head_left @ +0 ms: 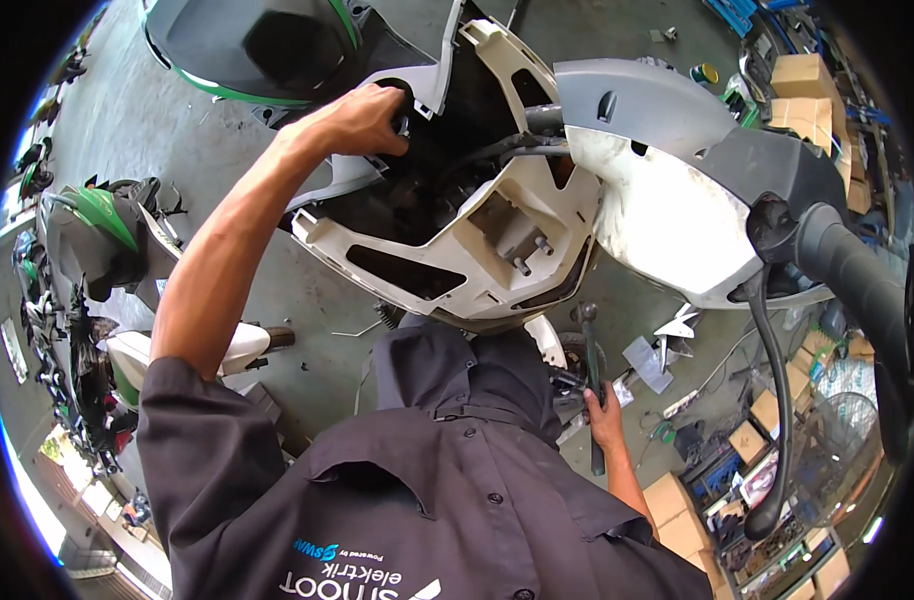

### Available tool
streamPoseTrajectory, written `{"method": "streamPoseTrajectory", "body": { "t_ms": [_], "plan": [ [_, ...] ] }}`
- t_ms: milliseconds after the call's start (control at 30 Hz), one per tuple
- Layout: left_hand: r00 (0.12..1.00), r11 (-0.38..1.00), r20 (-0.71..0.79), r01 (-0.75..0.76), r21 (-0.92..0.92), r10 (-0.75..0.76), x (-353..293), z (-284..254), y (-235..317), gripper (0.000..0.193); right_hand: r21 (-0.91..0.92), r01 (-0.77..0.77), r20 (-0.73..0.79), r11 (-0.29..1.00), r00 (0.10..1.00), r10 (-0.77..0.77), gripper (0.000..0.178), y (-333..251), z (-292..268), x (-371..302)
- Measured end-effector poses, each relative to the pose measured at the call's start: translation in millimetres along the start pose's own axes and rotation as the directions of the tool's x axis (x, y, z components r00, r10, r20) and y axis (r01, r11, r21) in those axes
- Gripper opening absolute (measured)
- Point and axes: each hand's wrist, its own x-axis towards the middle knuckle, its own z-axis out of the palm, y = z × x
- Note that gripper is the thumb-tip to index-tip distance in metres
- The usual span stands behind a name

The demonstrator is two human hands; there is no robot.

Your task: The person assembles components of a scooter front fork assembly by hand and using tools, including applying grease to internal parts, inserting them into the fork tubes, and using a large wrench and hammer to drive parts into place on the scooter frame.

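Observation:
A scooter with its panels opened up stands in front of me, with a cream-coloured inner frame (407, 260) round a dark cavity. Inside the cavity's left side, beside a grey panel (427, 82), my left hand (372, 115) is closed with its fingers curled; what they grip is hidden in the dark. My right hand (605, 415) is wrapped round the handle of a hammer (588, 350), low on my right. The hammer's head points away from me, below the white front cover (667, 220) of the scooter's handlebar section.
A black handlebar grip (847, 260) and a brake lever (777, 400) jut out on the right. Another scooter's grey seat part with green trim (267, 50) lies at the far left. Cardboard boxes (807, 90) and shelves line the right; more scooters (107, 235) stand left.

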Motion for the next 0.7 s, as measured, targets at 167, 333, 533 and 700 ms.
{"method": "streamPoseTrajectory", "body": {
  "t_ms": [167, 333, 533, 700],
  "plan": [
    [0.986, 0.992, -0.109, -0.121, 0.041, 0.124, -2.1, 0.9, -3.6, 0.040, 0.110, -0.079, 0.027, 0.991, 0.997, 0.077, 0.039, -5.8, 21.5, 0.8],
    [0.990, 0.989, -0.065, -0.120, 0.086, 0.126, 1.2, 2.4, -3.9, 0.044, 0.142, -0.122, 0.058, 0.982, 0.992, 0.114, 0.039, -5.4, 26.2, -3.5],
    [0.988, 0.986, -0.043, -0.143, 0.085, 0.147, -0.6, 4.2, -8.7, 0.046, 0.137, -0.111, 0.056, 0.984, 0.993, 0.104, 0.033, -24.4, 25.8, -6.3],
    [0.991, 0.992, 0.033, -0.128, -0.009, 0.128, 2.5, 2.8, -5.5, 0.051, 0.035, -0.109, 0.113, 0.993, 0.988, 0.104, 0.033, -34.6, -2.6, -19.4]
  ]
}}
